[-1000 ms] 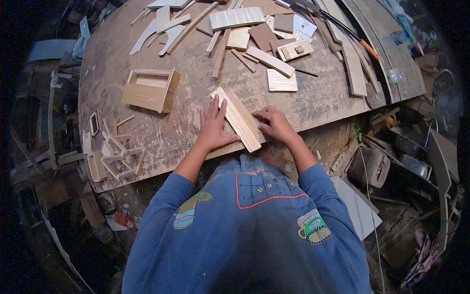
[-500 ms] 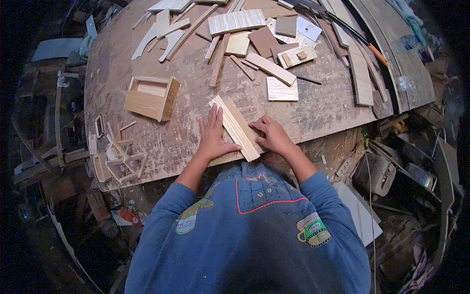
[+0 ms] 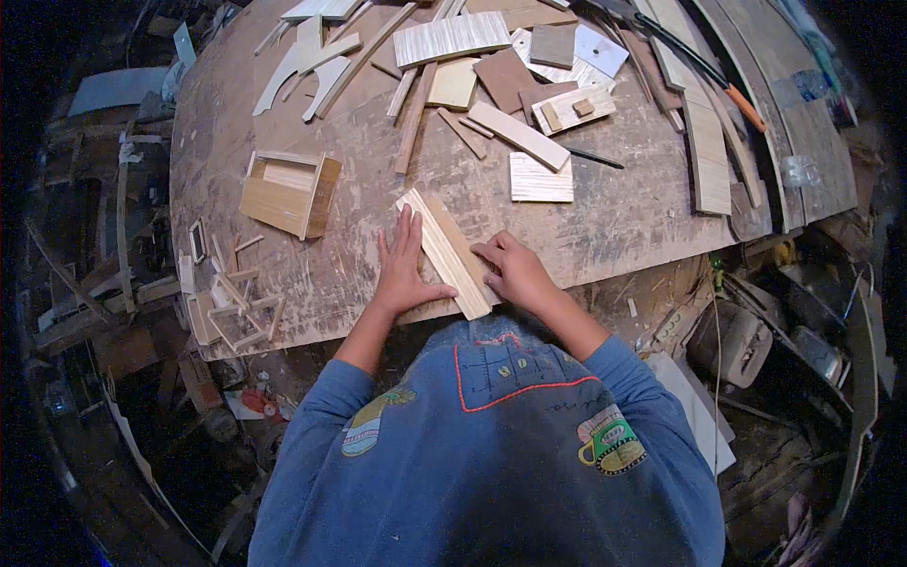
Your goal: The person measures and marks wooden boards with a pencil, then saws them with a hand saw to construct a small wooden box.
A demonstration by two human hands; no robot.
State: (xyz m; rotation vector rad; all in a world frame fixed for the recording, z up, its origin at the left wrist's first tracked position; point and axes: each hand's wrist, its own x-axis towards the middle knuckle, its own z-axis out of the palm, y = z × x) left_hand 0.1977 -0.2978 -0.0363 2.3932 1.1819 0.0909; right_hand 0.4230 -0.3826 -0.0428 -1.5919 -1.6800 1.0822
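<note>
A pale striped wooden strip [image 3: 442,257] lies slanted at the table's near edge, its lower end by my shirt. Along its right side shows a plain tan wooden piece [image 3: 460,230]; whether the two are joined I cannot tell. My left hand [image 3: 402,271] rests against the strip's left side, fingers stretched toward its far end and thumb spread near its lower end. On the opposite side my right hand [image 3: 520,274] has its fingers bent and closed at the tan piece's edge. Its fingertips are partly hidden.
A small open wooden box [image 3: 283,200] stands left of my hands. Small wooden frames [image 3: 241,307] sit at the near left corner. Beyond lie several loose boards [image 3: 452,40], a flat square piece [image 3: 541,178] and an orange-handled saw [image 3: 746,107]. Clutter fills the floor.
The whole view has shifted slightly. Both hands stay on the two wooden pieces, which lie at nearly the same slant, a little closer to me.
</note>
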